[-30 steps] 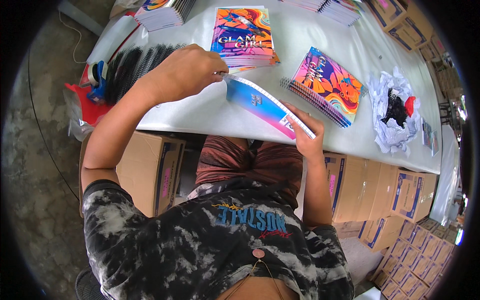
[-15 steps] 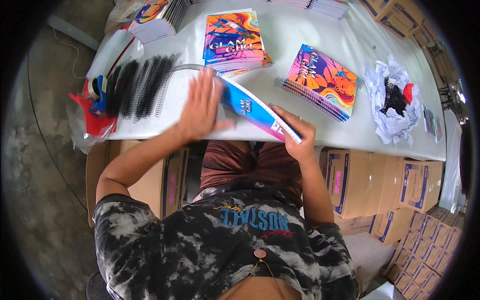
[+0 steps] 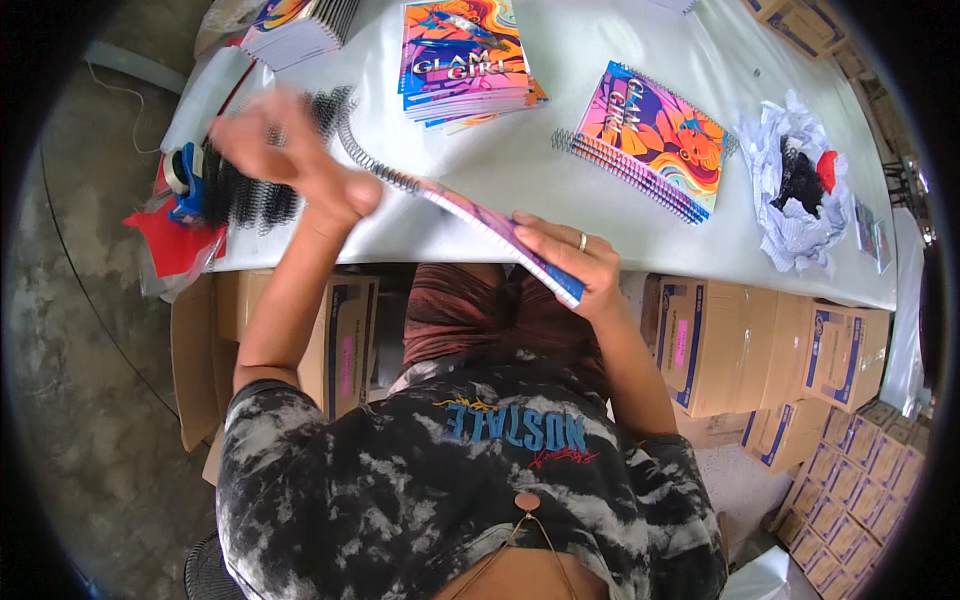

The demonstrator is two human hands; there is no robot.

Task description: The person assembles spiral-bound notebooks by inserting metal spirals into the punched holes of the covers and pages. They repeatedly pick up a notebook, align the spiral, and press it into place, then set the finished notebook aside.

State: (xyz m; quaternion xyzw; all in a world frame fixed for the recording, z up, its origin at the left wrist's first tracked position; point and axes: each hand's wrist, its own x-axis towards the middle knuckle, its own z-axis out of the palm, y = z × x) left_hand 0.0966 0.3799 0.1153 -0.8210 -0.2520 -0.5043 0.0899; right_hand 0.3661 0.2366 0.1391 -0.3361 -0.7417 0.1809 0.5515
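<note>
My right hand (image 3: 575, 262) grips the lower right end of a notebook (image 3: 500, 235), held tilted on its edge above the table's front. A dark wire spiral (image 3: 370, 165) runs along part of the notebook's upper edge, and its loose end curves away to the upper left. My left hand (image 3: 290, 150) is off the notebook, blurred, with thumb and fingers apart, over a pile of black spirals (image 3: 262, 205). Whether its fingertips touch the pile is unclear.
Colourful unbound notebooks (image 3: 465, 60) are stacked at the back middle. Spiral-bound ones (image 3: 655, 140) lie to the right, beside crumpled paper (image 3: 795, 210) holding black material. A blue tape dispenser (image 3: 187, 185) stands at left. Cardboard boxes (image 3: 740, 340) sit under the table.
My left hand has swung left and up, from beside the notebook's spiral to over the pile. The notebook has turned, so less of its blue face shows. My right hand still holds it.
</note>
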